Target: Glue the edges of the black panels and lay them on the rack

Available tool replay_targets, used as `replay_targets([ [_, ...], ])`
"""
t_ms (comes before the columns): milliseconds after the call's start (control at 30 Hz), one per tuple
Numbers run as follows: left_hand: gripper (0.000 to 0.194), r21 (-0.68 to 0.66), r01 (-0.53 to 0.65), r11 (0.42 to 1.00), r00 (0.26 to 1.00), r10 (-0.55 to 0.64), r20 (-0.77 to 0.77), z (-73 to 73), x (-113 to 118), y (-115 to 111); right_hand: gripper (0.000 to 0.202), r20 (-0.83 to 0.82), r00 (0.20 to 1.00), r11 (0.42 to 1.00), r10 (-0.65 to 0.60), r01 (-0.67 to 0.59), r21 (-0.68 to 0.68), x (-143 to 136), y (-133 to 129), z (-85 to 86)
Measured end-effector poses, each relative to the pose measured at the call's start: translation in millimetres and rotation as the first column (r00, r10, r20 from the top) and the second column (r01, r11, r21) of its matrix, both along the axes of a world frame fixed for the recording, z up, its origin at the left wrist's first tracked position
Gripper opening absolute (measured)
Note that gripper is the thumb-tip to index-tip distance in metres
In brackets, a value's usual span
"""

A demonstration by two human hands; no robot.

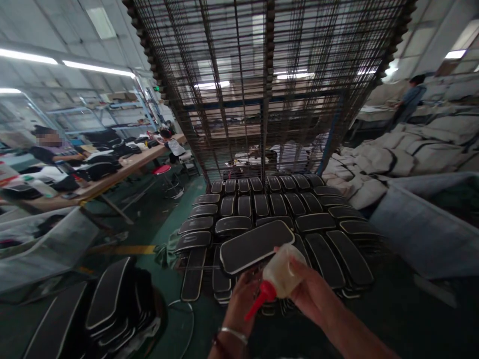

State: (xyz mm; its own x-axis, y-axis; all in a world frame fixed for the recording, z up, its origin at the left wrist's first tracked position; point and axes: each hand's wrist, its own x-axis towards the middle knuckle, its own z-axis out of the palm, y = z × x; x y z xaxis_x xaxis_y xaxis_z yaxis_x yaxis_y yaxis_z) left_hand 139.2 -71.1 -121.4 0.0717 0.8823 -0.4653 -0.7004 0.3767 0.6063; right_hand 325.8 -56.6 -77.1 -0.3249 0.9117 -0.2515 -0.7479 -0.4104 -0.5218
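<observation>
A person's right hand [313,291] is clasped around a squeeze bottle [280,271], tipped so that its red nozzle [266,293] slants down across the left hand [239,296], while a dark, pale-edged panel [256,245] lies aslant just beyond the grip, above rows of stacked panels [325,257]. The left hand's fingers curl near the panel's lower edge; whether they are closed on it or merely beside it cannot be told, as the bottle and nozzle partly hide them. The nearest hazard is likely a stray squeeze: with the nozzle aimed toward the left wrist, too much pressure from the right hand could send liquid, if the tip is uncapped, onto skin or the bracelet [232,334] rather than any panel. The tip is too blurred to judge. A drip falling short could also mark the panels below the grip. Should the left hand's hold prove slight, the tilted panel might slide and knock the rows beneath it out of line. Farther beyond the grip, the wire rack [263,99] rises over the rows and might catch a lifted panel, while a pale cord [192,314] on the floor, left of the grip, could snag a foot.
</observation>
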Motion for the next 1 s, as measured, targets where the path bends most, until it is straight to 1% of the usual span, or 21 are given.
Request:
replay_targets([
  [33,0.047,-0.025,-0.042,0.999,0.992,0.038,-0.118,3.5,-16.6,-2.2,0.059,0.016,1.0,1.0,0.023,-0.023,0.009,8.6,4.2,7.2],
  [67,0.042,-0.058,-0.055,0.997,0.987,0.045,-0.157,8.4,-35.3,-1.4,0.059,0.038,0.997,0.998,0.06,-0.061,0.022,17.5,8.6,14.1],
  [133,0.034,-0.08,-0.044,0.996,0.984,0.03,-0.174,23.1,-73.8,9.3,0.062,0.097,0.983,0.986,0.153,-0.159,0.048,34.3,17.4,26.2],
  [200,0.023,-0.084,0.011,0.996,0.985,-0.025,-0.169,43.8,-104.1,28.3,0.067,0.159,0.955,0.963,0.25,-0.263,0.066,47.1,25.0,36.0],
  [267,0.022,-0.078,0.117,0.99,0.979,-0.128,-0.155,69.2,-117.6,47.6,0.07,0.218,0.921,0.934,0.324,-0.348,0.082,53.9,31.3,43.8],
  [300,0.023,-0.068,0.223,0.973,0.949,-0.232,-0.212,82.5,-117.2,55.6,0.069,0.248,0.903,0.92,0.351,-0.382,0.091,54.8,34.1,47.0],
  [333,0.024,-0.053,0.305,0.951,0.913,-0.308,-0.269,95.5,-112.7,62.1,0.067,0.279,0.886,0.906,0.371,-0.412,0.102,54.2,36.6,49.6],
  [367,0.024,-0.043,0.365,0.93,0.879,-0.36,-0.312,107.6,-104.8,67.2,0.065,0.31,0.87,0.893,0.385,-0.435,0.114,52.4,39.0,51.5],
  [400,0.027,-0.037,0.398,0.917,0.858,-0.386,-0.339,118.2,-94.7,71.3,0.064,0.339,0.855,0.882,0.393,-0.455,0.125,49.7,41.0,52.5],
  [467,0.043,-0.066,0.403,0.913,0.857,-0.401,-0.324,133.9,-72.6,77.2,0.064,0.39,0.834,0.868,0.391,-0.475,0.144,43.8,44.4,52.4],
  [500,0.053,-0.089,0.386,0.918,0.869,-0.394,-0.3,138.8,-63.0,79.2,0.064,0.41,0.827,0.866,0.385,-0.477,0.148,41.8,45.6,51.7],
  [567,0.066,-0.128,0.348,0.929,0.893,-0.37,-0.257,143.0,-50.9,81.6,0.065,0.441,0.822,0.874,0.361,-0.463,0.147,42.2,47.3,51.4],
  [633,0.07,-0.132,0.319,0.939,0.906,-0.343,-0.247,141.4,-50.2,81.8,0.066,0.459,0.835,0.901,0.304,-0.409,0.147,50.0,48.8,55.8],
  [667,0.07,-0.12,0.313,0.942,0.907,-0.334,-0.256,139.2,-53.3,81.2,0.066,0.464,0.848,0.919,0.254,-0.361,0.157,56.4,49.6,60.7],
  [733,0.071,-0.095,0.315,0.944,0.897,-0.329,-0.296,133.6,-63.3,78.8,0.066,0.471,0.876,0.952,0.104,-0.225,0.208,71.5,52.0,75.6],
  [767,0.072,-0.085,0.326,0.942,0.886,-0.335,-0.321,131.0,-68.4,77.1,0.065,0.473,0.881,0.957,0.008,-0.145,0.253,79.0,53.6,84.9],
  [800,0.072,-0.077,0.344,0.936,0.872,-0.349,-0.342,128.9,-72.8,75.2,0.065,0.473,0.876,0.948,-0.095,-0.064,0.31,85.6,55.3,94.8],
  [833,0.071,-0.075,0.366,0.928,0.859,-0.368,-0.357,127.4,-76.1,73.2,0.064,0.472,0.859,0.926,-0.201,0.009,0.378,91.0,56.9,104.6],
  [900,0.066,-0.081,0.407,0.91,0.835,-0.407,-0.37,126.7,-78.7,69.0,0.063,0.464,0.799,0.845,-0.382,0.099,0.525,96.9,59.2,121.7],
  [933,0.063,-0.084,0.422,0.903,0.825,-0.421,-0.377,127.4,-78.4,67.1,0.062,0.464,0.765,0.8,-0.447,0.11,0.59,97.7,59.6,128.1],
  [1000,0.056,-0.088,0.441,0.893,0.806,-0.437,-0.399,129.8,-76.1,63.7,0.062,0.47,0.708,0.725,-0.527,0.086,0.684,96.6,59.2,136.0],
])
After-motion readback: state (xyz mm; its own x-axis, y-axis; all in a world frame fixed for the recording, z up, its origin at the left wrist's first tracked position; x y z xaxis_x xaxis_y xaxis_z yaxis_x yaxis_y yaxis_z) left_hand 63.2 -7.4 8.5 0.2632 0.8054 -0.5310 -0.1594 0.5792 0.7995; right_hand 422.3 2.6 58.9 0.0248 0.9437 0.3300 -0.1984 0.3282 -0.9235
